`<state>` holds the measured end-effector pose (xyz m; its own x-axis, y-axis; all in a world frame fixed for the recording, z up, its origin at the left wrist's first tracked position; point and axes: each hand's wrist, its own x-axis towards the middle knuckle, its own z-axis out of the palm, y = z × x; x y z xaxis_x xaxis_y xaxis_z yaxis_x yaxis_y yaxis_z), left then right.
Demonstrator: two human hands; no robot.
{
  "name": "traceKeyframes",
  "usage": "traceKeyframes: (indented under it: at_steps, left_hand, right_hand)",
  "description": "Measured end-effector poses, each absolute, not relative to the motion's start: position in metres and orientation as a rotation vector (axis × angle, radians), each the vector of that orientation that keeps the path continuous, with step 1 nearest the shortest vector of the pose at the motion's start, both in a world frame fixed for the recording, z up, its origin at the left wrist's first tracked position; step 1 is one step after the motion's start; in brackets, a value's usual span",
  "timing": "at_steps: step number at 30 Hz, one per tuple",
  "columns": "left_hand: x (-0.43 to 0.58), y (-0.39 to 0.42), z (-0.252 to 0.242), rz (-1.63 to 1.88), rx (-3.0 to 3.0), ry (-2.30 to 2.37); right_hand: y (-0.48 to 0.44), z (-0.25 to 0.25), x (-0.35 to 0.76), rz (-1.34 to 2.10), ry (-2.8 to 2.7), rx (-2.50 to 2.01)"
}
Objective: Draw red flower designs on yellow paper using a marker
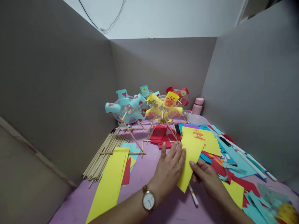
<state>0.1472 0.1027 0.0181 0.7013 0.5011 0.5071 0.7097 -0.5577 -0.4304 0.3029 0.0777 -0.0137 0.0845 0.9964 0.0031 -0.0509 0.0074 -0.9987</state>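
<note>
A yellow paper strip (190, 157) stands tilted between my hands. My right hand (206, 177) pinches its right edge between thumb and fingers. My left hand (169, 163), with a watch on the wrist, has its fingers stretched out against the strip's left edge. Under the strip, a white marker pen (193, 195) pokes out on the purple tabletop (179, 211). Just beyond my left fingertips lie red paper pieces (160, 134). Behind the strip is a yellow sheet (210, 140) with orange drawn marks.
Wheel models of sticks, clear discs and blue (123, 107), yellow (162, 105) and red (179, 93) paper cups stand at the back. Bamboo sticks (105, 155) and long yellow strips (108, 183) lie left. Paper scraps (252, 189) cover the right. A pink bottle (198, 106) stands far right.
</note>
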Motion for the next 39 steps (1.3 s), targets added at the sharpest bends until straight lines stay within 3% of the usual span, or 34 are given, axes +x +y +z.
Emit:
traceKeyframes:
  at_steps: [17,26,31,39]
  left_hand:
    - [0.148,0.098,0.027,-0.539,-2.644,-0.936]
    - [0.132,0.121,0.014,-1.232,-2.876,-1.675]
    - [0.120,0.125,0.004,-1.547,-3.221,-1.845]
    - [0.115,0.114,0.016,-1.737,-3.399,-2.071]
  right_hand:
    - [0.073,-0.015,0.302,1.223,-1.112,-1.192]
    - [0.075,-0.014,0.293,1.257,-1.119,-1.123]
    - [0.079,-0.017,0.285,1.257,-1.124,-1.068]
    - [0.083,-0.004,0.302,1.080,-0.935,-1.113]
